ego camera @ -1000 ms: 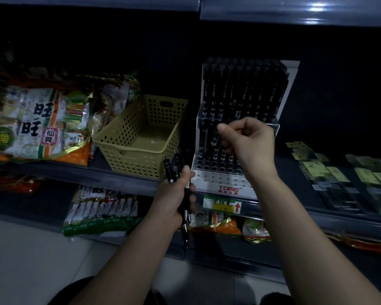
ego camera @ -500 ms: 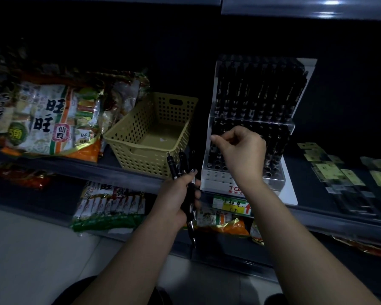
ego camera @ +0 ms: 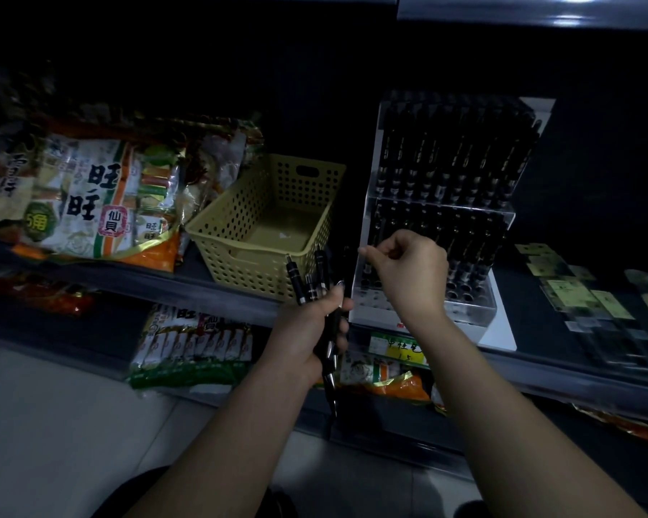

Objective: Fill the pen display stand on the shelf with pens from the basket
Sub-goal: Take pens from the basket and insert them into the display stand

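Note:
A clear pen display stand (ego camera: pixel 476 315) with a white base stands on the dark shelf, its back tiers packed with black pens (ego camera: pixel 457 155). To its left sits a yellow perforated basket (ego camera: pixel 240 263) with no pens showing inside. My left hand (ego camera: pixel 307 330) grips a bundle of black pens (ego camera: pixel 307 282) below the basket's front right corner. My right hand (ego camera: pixel 408 271) hovers over the stand's front left rows, thumb and forefinger pinching the top of a black pen (ego camera: pixel 367 271) that points down into a slot. The dim light hides the pen's lower end.
Large snack bags (ego camera: pixel 90 192) lie left of the basket. More packets (ego camera: pixel 191 342) fill the lower shelf, and a yellow-green price label (ego camera: pixel 397 345) hangs on the shelf edge under the stand. Flat packaged goods (ego camera: pixel 577 293) lie to the stand's right.
My right hand has come down and to the left with its pen, from the stand's middle tier to the front left rows. My left hand still holds the bundle.

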The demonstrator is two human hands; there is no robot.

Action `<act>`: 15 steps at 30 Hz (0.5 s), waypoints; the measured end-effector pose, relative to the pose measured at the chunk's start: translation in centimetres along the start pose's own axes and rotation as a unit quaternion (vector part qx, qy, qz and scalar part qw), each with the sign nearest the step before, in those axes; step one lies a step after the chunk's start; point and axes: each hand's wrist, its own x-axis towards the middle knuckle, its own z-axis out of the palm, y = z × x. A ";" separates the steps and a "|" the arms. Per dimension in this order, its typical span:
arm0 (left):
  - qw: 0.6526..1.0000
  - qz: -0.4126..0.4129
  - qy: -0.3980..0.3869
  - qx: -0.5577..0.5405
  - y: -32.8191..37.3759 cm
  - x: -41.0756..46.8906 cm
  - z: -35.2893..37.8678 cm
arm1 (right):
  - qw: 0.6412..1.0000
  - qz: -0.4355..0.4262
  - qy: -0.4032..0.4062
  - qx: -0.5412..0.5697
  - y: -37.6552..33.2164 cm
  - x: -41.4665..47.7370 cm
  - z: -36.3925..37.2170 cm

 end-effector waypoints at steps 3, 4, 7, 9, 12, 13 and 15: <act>1.000 0.006 -0.016 0.005 0.0 -0.2 0.0 | 1.000 0.001 -0.004 0.001 0.0 -0.2 -0.1; 1.000 0.006 -0.021 0.001 0.1 -0.2 0.0 | 1.000 -0.001 0.002 0.002 -0.1 -0.3 -0.3; 0.999 0.008 -0.040 -0.022 0.2 -0.4 0.1 | 0.998 0.006 0.005 0.069 -0.9 -0.3 -0.8; 0.997 0.013 -0.064 -0.046 0.3 -0.5 0.3 | 0.982 0.056 -0.067 0.166 -1.9 -0.1 -1.4; 0.990 0.018 -0.111 -0.083 0.4 -0.8 0.7 | 0.909 0.139 -0.260 0.294 -2.6 0.1 -2.6; 0.988 0.022 -0.122 -0.089 0.4 -0.9 0.7 | 0.890 0.143 -0.305 0.308 -2.4 0.1 -3.0; 0.987 0.032 -0.133 -0.085 0.3 -0.9 0.8 | 0.871 0.151 -0.334 0.328 -2.0 0.2 -3.6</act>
